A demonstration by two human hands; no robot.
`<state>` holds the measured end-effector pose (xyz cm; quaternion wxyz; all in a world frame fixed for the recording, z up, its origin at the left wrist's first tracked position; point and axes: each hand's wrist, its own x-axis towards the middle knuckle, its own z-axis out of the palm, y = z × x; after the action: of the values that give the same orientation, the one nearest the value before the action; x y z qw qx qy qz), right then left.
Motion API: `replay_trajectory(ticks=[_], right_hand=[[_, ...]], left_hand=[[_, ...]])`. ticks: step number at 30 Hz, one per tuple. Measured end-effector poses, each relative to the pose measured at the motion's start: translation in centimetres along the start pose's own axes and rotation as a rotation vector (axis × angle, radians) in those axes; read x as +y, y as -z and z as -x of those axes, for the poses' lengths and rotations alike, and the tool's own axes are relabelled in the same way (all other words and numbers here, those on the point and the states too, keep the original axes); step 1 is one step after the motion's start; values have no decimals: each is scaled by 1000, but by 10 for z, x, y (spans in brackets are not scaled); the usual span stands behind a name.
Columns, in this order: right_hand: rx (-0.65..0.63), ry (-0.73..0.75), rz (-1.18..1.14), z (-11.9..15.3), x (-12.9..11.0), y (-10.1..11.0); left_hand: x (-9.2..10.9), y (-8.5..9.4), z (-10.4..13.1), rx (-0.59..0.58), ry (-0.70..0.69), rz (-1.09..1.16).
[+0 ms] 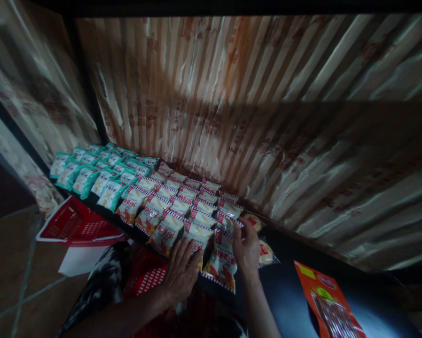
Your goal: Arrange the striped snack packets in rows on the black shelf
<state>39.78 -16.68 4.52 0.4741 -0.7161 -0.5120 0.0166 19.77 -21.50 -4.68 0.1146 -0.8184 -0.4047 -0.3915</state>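
Observation:
Rows of white, red and blue-trimmed snack bags (167, 230) stand close together on a dark shelf. My left hand (183, 270) lies with outstretched fingers against the front of the bags, near the right end of the front row. At the right end of the rows, my right hand (246, 246) has its thumb and curled fingers at the top edge of a snack bag (228, 220); its fingertips are partly hidden. Just below it, the rightmost front bag (222, 258) leans slightly. Two small clear-wrapped packs (265, 252) lie beside my right hand, one partly behind it.
Teal snack bags (86, 180) fill the shelf's left end. An orange pack of stick-shaped snacks (332, 303) lies on the dark shelf surface (281, 291) at right. Pleated printed sheeting (211, 103) hangs behind. Red printed bags (79, 223) and white paper (82, 260) sit below the shelf edge.

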Motion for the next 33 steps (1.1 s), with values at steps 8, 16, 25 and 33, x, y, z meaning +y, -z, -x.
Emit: replay_trajectory(ticks=[8, 16, 25, 33], right_hand=[[27, -278, -25, 77, 35, 10], [-107, -502, -120, 99, 32, -1], [-92, -484, -200, 101, 32, -7], [-56, -439, -186, 101, 26, -10]], left_hand=[[8, 6, -2, 8, -58, 26], [7, 8, -2, -51, -123, 4], [1, -3, -8, -2, -121, 3], [2, -12, -6, 8, -123, -15]])
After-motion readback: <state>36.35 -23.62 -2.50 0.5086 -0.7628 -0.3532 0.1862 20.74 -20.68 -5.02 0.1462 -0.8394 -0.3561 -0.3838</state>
